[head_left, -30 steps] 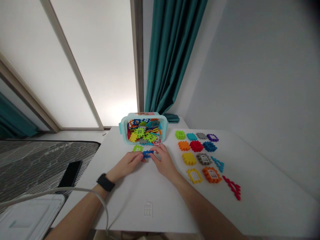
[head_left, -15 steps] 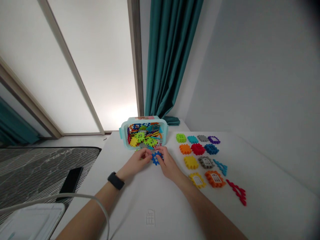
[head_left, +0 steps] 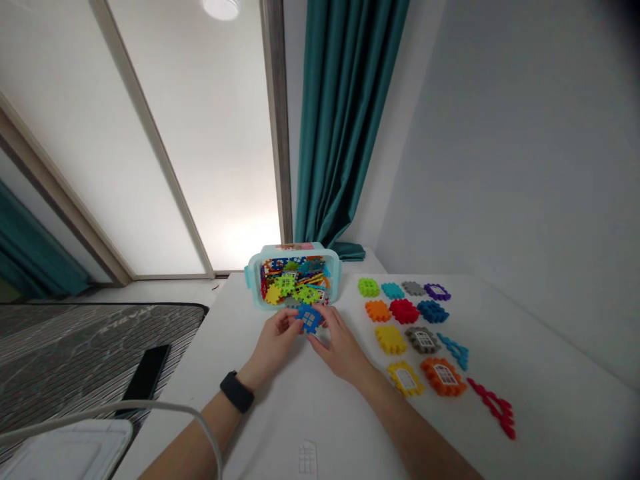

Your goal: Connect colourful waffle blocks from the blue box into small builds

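A: So, what's in hand?
B: Blue waffle block (head_left: pixel 309 319), just in front of the teal-rimmed tub (head_left: pixel 293 248). Left hand (head_left: pixel 274 347) and right hand (head_left: pixel 340 348) are both on it.
A: Fingers?
B: Left fingers (head_left: pixel 287 321) pinch one edge, right fingers (head_left: pixel 323 320) press the opposite edge. Grip partly hidden.
A: Free hand?
B: None. Both are tied up on the block, well apart from the red block (head_left: pixel 404 311) and other laid-out pieces on the worktop (head_left: pixel 310 427).
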Motion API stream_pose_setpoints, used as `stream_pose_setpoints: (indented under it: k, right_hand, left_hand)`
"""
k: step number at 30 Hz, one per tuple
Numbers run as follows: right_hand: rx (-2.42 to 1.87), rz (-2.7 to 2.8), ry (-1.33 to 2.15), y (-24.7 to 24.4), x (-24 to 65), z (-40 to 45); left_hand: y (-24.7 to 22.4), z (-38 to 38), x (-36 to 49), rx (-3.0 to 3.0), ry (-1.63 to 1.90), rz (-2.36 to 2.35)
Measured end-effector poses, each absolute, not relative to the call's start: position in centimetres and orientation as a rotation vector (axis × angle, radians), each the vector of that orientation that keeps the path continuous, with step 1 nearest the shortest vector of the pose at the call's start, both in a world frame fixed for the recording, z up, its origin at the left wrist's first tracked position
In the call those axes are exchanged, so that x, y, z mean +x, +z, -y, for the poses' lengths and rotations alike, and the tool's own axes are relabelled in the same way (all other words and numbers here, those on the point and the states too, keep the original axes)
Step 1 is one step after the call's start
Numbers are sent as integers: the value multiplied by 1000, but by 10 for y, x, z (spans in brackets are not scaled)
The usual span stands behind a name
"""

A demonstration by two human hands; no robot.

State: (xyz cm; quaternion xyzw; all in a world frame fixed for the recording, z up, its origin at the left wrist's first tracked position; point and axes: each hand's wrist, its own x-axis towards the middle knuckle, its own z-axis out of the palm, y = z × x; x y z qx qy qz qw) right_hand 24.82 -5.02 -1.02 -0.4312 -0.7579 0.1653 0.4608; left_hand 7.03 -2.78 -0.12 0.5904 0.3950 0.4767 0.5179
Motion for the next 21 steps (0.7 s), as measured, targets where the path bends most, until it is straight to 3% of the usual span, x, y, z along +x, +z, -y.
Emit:
stream_pose_setpoints:
  k: [5, 13, 21]
  right_hand:
    - [-1063, 1910, 361, -14, 254, 46]
    - [-1046, 1920, 399, -11, 261, 43]
    - [-1052, 1919, 372, -5, 256, 48]
  left_hand:
    - [-6, 26, 69, 1317, 1158, -868]
    - [-3, 27, 60, 1728, 1065, -963]
    - [-8, 20, 66, 1181, 1186, -902]
